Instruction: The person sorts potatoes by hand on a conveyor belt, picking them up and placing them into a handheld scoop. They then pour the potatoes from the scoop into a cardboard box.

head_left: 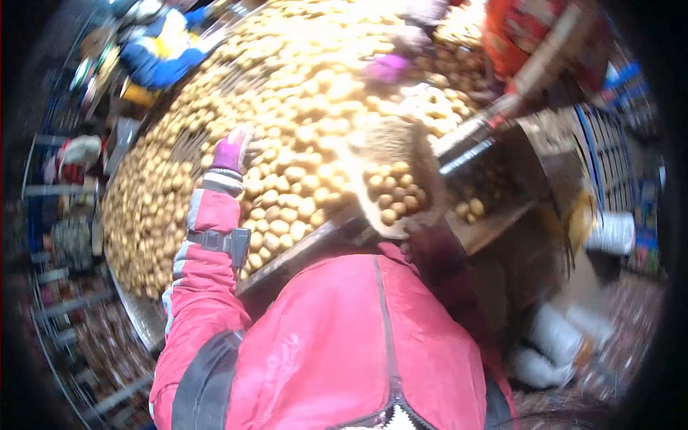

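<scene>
A huge round heap of small tan round items (308, 107), like potatoes or nuts, fills a metal table. My left hand (233, 150), in a purple glove with a pink sleeve, rests on the heap's near left side with its fingers spread and holds nothing. A brown scoop (394, 183) carrying several of the round items is tilted over the table's near edge. My right arm's dark sleeve (441, 254) runs up to the scoop's lower end. The right hand itself is mostly hidden under the scoop.
A person in a blue and yellow jacket (161, 46) works at the far left rim. Another person's purple-gloved hand (387, 68) reaches in from the far side, beside a red jacket (516, 36). A metal chute (494, 165) and white sacks (559, 344) are on the right.
</scene>
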The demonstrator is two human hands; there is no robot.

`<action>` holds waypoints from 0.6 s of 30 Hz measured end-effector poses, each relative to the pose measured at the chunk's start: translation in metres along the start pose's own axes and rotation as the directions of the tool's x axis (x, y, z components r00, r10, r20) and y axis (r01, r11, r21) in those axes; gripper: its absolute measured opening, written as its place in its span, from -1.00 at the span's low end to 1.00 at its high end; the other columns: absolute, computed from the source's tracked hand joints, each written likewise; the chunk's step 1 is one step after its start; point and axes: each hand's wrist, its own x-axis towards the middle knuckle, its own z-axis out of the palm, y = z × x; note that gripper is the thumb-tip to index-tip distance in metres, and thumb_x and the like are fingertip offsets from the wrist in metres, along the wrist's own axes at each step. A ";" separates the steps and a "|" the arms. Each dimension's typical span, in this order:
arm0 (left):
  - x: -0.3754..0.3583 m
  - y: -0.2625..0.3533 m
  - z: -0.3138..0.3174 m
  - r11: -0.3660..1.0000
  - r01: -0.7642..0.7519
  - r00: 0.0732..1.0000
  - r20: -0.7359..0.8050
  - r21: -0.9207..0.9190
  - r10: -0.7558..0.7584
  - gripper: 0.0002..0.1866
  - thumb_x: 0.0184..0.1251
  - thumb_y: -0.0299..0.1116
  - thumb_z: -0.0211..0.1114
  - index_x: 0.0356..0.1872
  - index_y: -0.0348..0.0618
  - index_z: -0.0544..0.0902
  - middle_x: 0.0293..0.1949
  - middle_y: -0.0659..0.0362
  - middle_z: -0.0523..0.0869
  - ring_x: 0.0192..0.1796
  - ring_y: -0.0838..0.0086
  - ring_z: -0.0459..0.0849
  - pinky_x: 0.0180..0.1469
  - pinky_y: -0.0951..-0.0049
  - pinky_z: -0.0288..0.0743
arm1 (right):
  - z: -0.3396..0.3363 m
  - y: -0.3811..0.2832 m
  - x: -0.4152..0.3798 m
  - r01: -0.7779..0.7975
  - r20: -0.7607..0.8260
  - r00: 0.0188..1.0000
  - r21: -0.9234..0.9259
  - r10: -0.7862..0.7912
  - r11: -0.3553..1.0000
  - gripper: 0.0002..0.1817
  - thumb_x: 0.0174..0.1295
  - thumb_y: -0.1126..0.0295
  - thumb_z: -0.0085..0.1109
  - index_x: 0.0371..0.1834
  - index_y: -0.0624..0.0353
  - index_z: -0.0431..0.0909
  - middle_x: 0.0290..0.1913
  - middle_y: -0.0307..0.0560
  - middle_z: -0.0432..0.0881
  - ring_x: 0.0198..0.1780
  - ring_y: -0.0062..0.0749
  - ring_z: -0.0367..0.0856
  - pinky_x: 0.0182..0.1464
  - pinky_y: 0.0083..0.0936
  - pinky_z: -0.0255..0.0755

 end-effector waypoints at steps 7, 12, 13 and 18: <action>-0.092 -0.137 -0.075 0.625 0.197 0.980 -0.171 0.755 -0.102 -0.40 0.22 0.03 0.29 0.16 -0.20 0.56 0.04 -0.15 0.66 0.14 0.06 0.61 0.23 0.23 0.44 | -0.005 -0.002 0.006 -0.017 -0.002 1.000 -0.113 0.017 0.993 -0.56 0.38 0.02 -0.04 -0.01 0.18 0.52 -0.51 -0.09 0.56 -0.61 -0.38 0.52 -0.61 -0.50 0.42; -0.085 -0.126 -0.009 0.740 0.109 0.987 -0.158 0.664 -0.003 -0.46 0.16 -0.01 0.33 0.08 -0.16 0.60 0.05 -0.16 0.62 0.10 -0.03 0.58 0.14 0.12 0.47 | -0.003 -0.007 0.017 0.062 -0.072 0.995 -0.143 -0.073 0.988 -0.54 0.39 0.00 -0.06 0.01 0.19 0.50 -0.52 -0.08 0.54 -0.62 -0.36 0.52 -0.64 -0.48 0.41; -0.079 -0.103 0.003 0.816 0.140 0.989 -0.114 0.560 -0.091 -0.45 0.18 0.00 0.31 0.08 -0.16 0.59 0.03 -0.15 0.63 0.09 -0.03 0.59 0.13 0.12 0.48 | -0.004 -0.005 0.017 0.057 -0.100 0.993 -0.106 -0.068 0.993 -0.55 0.40 0.01 -0.06 0.01 0.19 0.50 -0.51 -0.07 0.54 -0.62 -0.35 0.52 -0.64 -0.47 0.41; -0.014 -0.036 0.066 0.752 -0.227 0.971 0.086 0.619 0.222 -0.49 0.25 -0.02 0.23 0.12 -0.11 0.57 -0.01 -0.08 0.63 0.01 0.07 0.62 0.06 0.15 0.51 | -0.001 -0.012 -0.003 0.060 -0.151 0.985 -0.172 -0.087 0.983 -0.57 0.40 0.07 -0.04 0.00 0.25 0.50 -0.47 -0.07 0.54 -0.59 -0.35 0.52 -0.61 -0.46 0.42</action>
